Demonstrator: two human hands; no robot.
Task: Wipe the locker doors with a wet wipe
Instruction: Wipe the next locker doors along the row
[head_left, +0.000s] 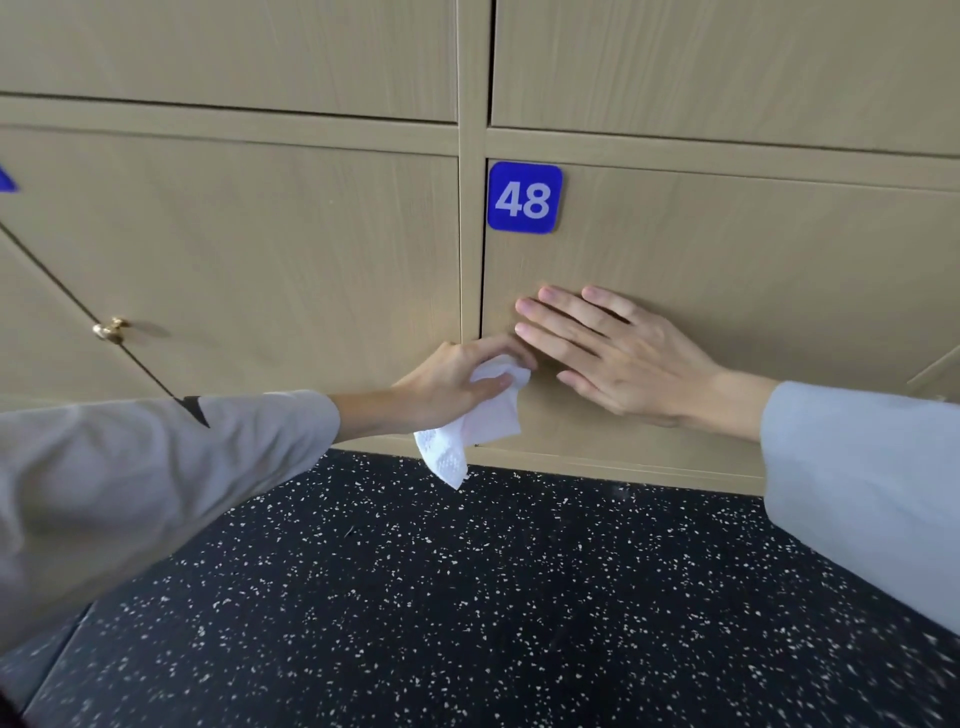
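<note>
A light wood locker door (753, 249) carries a blue plate with the number 48 (524, 197) at its top left corner. My right hand (618, 353) lies flat on this door with straight fingers pointing left. My left hand (457, 379) holds a white wet wipe (478, 421) at the door's lower left edge, thumb over the wipe. The wipe's loose end hangs down past the locker base toward the floor.
The neighbouring door (260, 260) on the left is closed. Further left, a door with a brass knob (110, 330) stands ajar. More doors run above. Black speckled flooring (467, 597) lies below the locker base.
</note>
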